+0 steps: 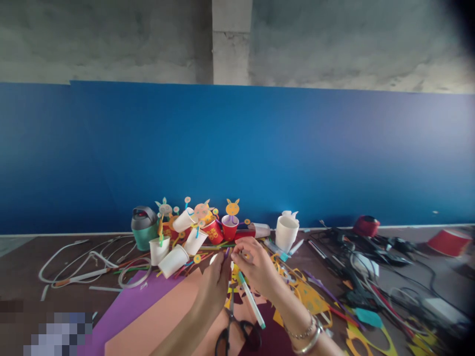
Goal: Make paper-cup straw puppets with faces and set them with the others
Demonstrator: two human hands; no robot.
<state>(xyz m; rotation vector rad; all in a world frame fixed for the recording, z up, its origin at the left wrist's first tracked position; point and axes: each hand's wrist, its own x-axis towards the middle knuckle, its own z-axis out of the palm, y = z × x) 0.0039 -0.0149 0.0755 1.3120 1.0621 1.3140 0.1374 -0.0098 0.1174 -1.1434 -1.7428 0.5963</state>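
Observation:
My left hand (217, 277) is closed around a white object (213, 258), probably a paper cup, mostly hidden by the fingers. A small purple strip (227, 252) sticks up at its fingertips. Close beside it, my right hand (254, 262) has its fingers pinched together near the strip; what they hold is hidden. Under the right hand lies a white marker with teal ends (252, 300). Black-handled scissors (232, 319) rest below the hands on peach paper (163, 309), blades pointing away from me.
Behind the hands stand red and white paper cups (230, 227) with paper animal heads, some tipped over. A teal jar (144, 230) and coiled white cable (92, 259) are left. Right are a white cup (286, 235), yellow paper scraps (311, 299) and tangled black cables (356, 287).

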